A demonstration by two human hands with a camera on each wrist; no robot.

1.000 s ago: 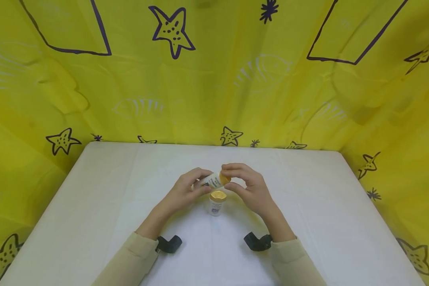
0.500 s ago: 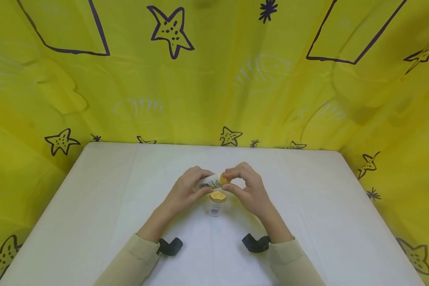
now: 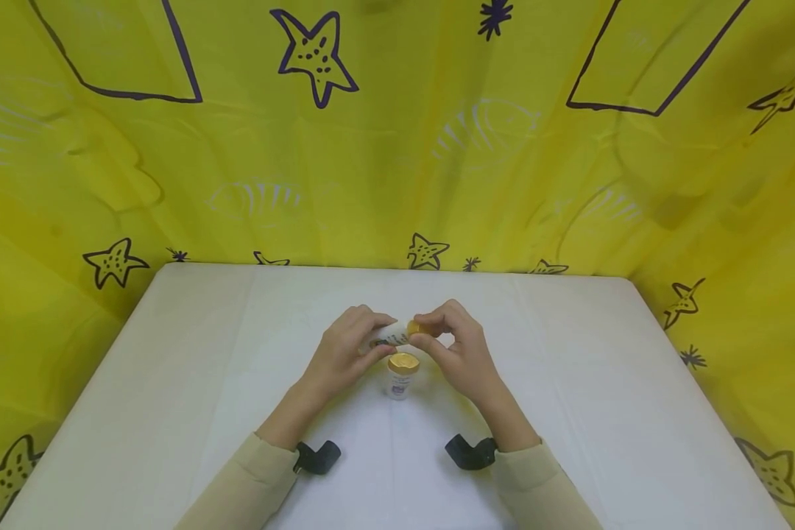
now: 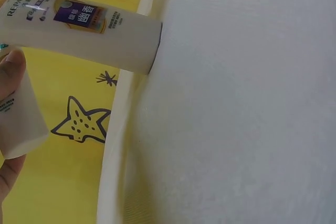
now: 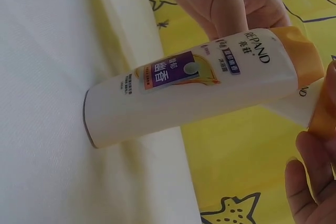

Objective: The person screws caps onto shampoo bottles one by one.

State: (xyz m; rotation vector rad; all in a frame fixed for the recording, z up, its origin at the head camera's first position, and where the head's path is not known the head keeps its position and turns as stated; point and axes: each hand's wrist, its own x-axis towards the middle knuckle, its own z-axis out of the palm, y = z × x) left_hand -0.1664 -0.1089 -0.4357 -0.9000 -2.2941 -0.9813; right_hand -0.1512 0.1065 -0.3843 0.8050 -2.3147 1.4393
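Note:
My left hand [image 3: 344, 346] grips the white body of a small body-wash bottle [image 3: 389, 335], held tilted nearly level above the table. At its other end, the thumb and fingers of my right hand [image 3: 460, 350] pinch the orange cap [image 3: 414, 327]. Just below and nearer to me stands a second white bottle [image 3: 399, 384] with a gold-orange cap, upright and untouched. Its purple label and REPAND lettering show in the right wrist view, where this standing bottle [image 5: 184, 90] partly hides the held one [image 5: 289, 103]. The left wrist view shows the held bottle's white base [image 4: 26, 124].
Both bottles are over a table [image 3: 238, 383] with a white cover. A yellow curtain [image 3: 371, 147] printed with stars and fish hangs behind its far edge. Black wrist-worn devices [image 3: 318, 458] sit by both sleeve cuffs.
My right fingers have curled in closer around the cap, covering more of it. The held bottle's label has rolled slightly downward. The standing bottle has stayed put.

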